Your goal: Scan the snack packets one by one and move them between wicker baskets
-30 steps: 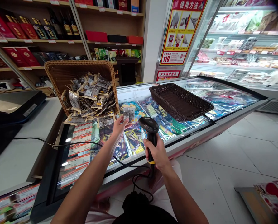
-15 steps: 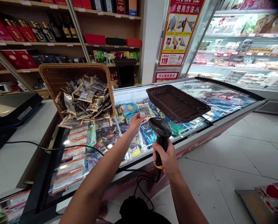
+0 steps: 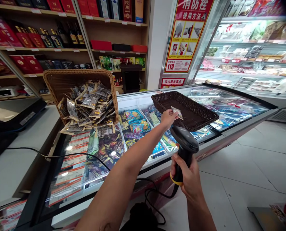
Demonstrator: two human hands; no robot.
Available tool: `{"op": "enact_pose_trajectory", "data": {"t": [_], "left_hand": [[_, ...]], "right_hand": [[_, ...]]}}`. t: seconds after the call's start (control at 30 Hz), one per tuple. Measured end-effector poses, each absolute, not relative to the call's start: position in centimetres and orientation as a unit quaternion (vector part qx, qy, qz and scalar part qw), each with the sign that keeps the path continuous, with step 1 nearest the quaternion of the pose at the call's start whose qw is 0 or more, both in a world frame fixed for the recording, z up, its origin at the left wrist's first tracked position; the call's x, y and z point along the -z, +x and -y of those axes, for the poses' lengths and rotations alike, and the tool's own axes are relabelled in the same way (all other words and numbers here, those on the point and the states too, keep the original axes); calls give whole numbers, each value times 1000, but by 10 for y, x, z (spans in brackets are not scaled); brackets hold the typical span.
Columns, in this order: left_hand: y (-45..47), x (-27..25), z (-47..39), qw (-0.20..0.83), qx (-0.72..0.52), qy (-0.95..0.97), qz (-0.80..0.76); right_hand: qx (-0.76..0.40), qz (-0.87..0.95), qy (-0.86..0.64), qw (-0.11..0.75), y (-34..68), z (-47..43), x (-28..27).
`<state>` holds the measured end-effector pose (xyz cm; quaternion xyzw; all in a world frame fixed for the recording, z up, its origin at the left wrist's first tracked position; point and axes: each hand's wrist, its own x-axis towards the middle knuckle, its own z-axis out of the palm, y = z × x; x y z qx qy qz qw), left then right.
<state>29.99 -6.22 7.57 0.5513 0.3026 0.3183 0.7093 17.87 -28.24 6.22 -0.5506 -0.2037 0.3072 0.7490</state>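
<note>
My left hand [image 3: 169,118] is closed on the edge of a small snack packet [image 3: 177,113], held over the near left side of a dark brown wicker basket [image 3: 193,112]. Inside that basket I see only its woven bottom and walls. My right hand [image 3: 187,173] grips the handle of a black barcode scanner [image 3: 184,147] with a yellow ring at its base; a cable runs from it. Farther left, a tan wicker basket [image 3: 79,74] leans tilted toward me, heaped with similar packets [image 3: 90,99], some spilling past its front rim.
Both baskets rest on the glass top of a chest freezer [image 3: 104,154] full of colourful packages. A black cable [image 3: 68,155] crosses the glass at left, near a white counter [image 3: 34,138]. Behind stand shelves of boxes and bottles [image 3: 46,38]; a lit display case [image 3: 248,51] is at right.
My left hand has carried the packet rightward, from above the freezer glass to over the dark basket. My right hand and the scanner have shifted right and slightly down.
</note>
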Motion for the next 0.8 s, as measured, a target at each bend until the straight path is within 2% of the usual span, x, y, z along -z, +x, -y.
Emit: {"op": "enact_pose_trajectory", "data": {"t": [0.13, 0.27, 0.4, 0.43, 0.47, 0.53, 0.6, 0.7, 0.8], "left_hand": [[274, -69, 65, 652, -343, 602, -307], [208, -76, 50, 562, -452, 612, -326], [114, -92, 13, 418, -580, 586, -382], [91, -95, 2, 368, -605, 576, -408], [69, -97, -8, 265, -617, 580, -460], [33, -98, -28, 111, -574, 589, -559], [6, -97, -42, 38, -506, 604, -615], [-19, -96, -53, 14, -435, 639, -634], [-35, -93, -51, 24, -439, 647, -623]], "right_hand": [[-321, 210, -549, 743, 179, 275, -59], [-353, 218, -542, 730, 173, 262, -57], [-379, 240, -532, 718, 161, 251, -56], [-386, 246, -530, 714, 159, 249, -56], [-390, 249, -529, 711, 156, 247, -56], [-396, 256, -528, 706, 151, 244, -57], [-396, 262, -530, 703, 147, 242, -59], [-401, 270, -534, 694, 144, 241, -62], [-408, 273, -537, 686, 142, 242, -62]]}}
